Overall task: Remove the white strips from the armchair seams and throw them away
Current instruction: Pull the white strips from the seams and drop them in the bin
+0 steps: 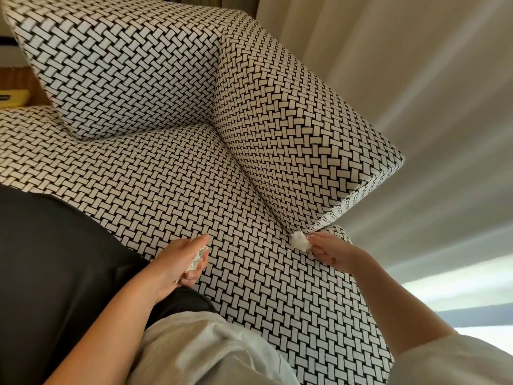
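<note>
Overall level: moderate, soft, warm indoor light.
Source: daylight through the curtain (388,65) on the right, brightest at the lower right edge.
Shadows: soft, deepest in the crease between seat and armrest of the armchair (166,176).
Focus: weave pattern sharp at centre, curtain folds smeared.
Distortion: wide-angle bend, tilted view, stretched edges.

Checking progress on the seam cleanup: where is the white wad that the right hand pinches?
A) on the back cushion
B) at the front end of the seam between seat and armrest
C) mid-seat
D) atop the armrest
B: the right hand pinches the white wad where the seat meets the armrest, at the seam's front end; the left hand holds another crumpled strip.
</note>
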A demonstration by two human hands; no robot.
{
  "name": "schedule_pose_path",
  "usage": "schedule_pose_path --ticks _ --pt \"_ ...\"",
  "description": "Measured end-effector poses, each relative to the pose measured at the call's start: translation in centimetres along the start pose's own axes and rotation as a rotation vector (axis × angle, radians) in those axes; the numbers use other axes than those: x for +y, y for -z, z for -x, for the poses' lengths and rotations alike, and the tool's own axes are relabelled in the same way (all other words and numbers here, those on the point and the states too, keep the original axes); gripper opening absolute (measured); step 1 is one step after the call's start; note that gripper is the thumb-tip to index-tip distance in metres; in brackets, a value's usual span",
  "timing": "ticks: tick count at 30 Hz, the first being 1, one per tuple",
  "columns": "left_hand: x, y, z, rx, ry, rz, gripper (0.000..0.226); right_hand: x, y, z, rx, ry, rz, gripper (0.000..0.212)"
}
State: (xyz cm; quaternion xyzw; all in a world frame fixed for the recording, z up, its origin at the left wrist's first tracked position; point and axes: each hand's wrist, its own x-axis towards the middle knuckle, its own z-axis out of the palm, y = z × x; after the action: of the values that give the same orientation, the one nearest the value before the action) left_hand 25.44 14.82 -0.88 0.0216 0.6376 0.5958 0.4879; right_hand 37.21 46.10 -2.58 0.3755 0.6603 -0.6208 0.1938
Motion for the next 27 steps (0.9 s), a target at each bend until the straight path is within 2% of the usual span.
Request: schedule_pose_path --ticks 6,10,14,17,20,24,27 --pt "0.0 -0.1 0.1 0.040 0.013 0.000 0.038 -0.5 -5.7 1.2 -0.114 0.042 -0.151 0.023" --pt "0.0 -0.3 0.3 0.170 0.040 0.005 0.037 -1.6 -10.5 1.7 -0.212 0.083 -0.204 0.023" --pt "0.1 -0.5 0.2 0.245 0.073 0.052 0.031 -3.2 -15.2 3.0 -0.258 0.252 -0.006 0.022" --pt "0.4 -0.5 0.3 0.243 0.110 0.151 0.031 -4.5 -17.9 3.5 -0.191 0.410 0.210 0.019" --pt "0.6 -0.4 0.8 0.182 0.070 0.247 0.037 -5.4 -20.0 3.5 -0.045 0.553 0.434 0.016" --pt "0.8 0.0 1.3 0.121 0.002 0.347 0.047 -6.1 -21.5 3.1 0.147 0.719 0.592 0.022" --pt "1.2 0.0 1.8 0.193 -0.059 0.344 0.045 -6.4 -22.5 2.4 0.235 0.869 0.687 0.035"
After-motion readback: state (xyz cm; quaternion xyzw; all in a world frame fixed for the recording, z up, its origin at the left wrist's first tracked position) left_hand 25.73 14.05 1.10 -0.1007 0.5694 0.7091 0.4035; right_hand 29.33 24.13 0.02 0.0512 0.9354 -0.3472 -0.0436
